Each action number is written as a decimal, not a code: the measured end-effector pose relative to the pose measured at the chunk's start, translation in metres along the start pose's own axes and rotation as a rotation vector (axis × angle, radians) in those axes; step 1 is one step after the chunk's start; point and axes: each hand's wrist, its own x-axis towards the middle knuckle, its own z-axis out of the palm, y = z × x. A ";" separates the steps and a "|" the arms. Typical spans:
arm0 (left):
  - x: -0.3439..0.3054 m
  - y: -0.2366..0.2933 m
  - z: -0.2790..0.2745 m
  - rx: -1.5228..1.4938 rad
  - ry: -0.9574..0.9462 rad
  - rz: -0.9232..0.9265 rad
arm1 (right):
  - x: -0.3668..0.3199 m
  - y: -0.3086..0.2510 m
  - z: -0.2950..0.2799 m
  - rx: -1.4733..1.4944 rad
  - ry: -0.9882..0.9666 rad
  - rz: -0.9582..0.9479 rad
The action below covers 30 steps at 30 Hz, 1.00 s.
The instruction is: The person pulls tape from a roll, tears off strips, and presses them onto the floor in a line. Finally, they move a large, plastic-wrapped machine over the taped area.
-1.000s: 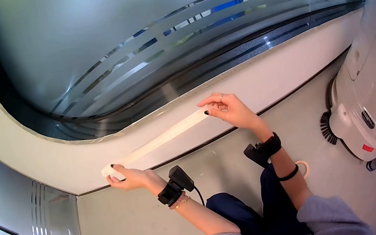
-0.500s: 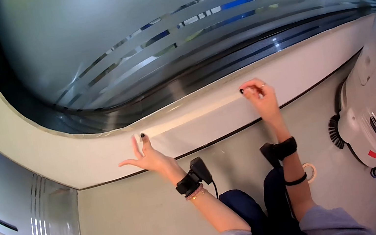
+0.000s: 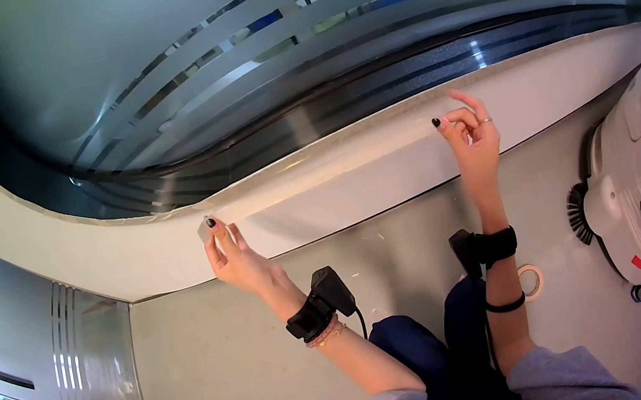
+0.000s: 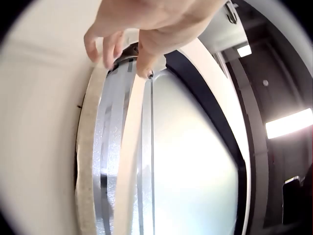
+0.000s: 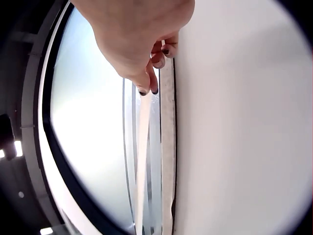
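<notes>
A long strip of pale masking tape (image 3: pixel 333 172) is stretched between both hands, above the white ledge (image 3: pixel 386 189) and close to the window's lower edge. My left hand (image 3: pixel 239 260) pinches its left end, with a short greyish flap showing past the thumb. At the other end, my right hand (image 3: pixel 476 142) pinches the strip between thumb and index finger. In the left wrist view the tape (image 4: pixel 128 147) runs straight away from the thumb. The right wrist view shows the tape (image 5: pixel 142 147) leaving the pinched fingertips, alongside a beige border (image 5: pixel 167 137).
Frosted glass (image 3: pixel 168 47) with clear stripes rises behind the ledge. On the floor by the right forearm lies a tape roll (image 3: pixel 540 282). A white floor-cleaning machine (image 3: pixel 635 207) with a round black brush (image 3: pixel 580 218) stands at the right.
Both hands have moved up and to the right with the strip, nearer the window edge. The left hand's spread fingers have drawn in again.
</notes>
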 end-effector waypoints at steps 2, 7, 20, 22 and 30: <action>-0.001 -0.002 0.002 0.098 0.012 0.015 | 0.002 -0.002 0.000 -0.020 0.001 0.023; -0.001 -0.004 0.002 0.271 0.019 0.048 | 0.001 0.009 0.005 -0.005 0.044 0.105; 0.007 -0.020 0.006 0.508 -0.011 0.194 | 0.008 0.026 0.016 -0.026 0.095 0.053; 0.005 -0.018 0.009 0.538 0.013 0.212 | 0.008 0.028 0.015 -0.053 0.093 0.043; 0.007 -0.018 0.007 0.591 0.015 0.254 | 0.008 0.038 0.014 -0.012 0.113 -0.003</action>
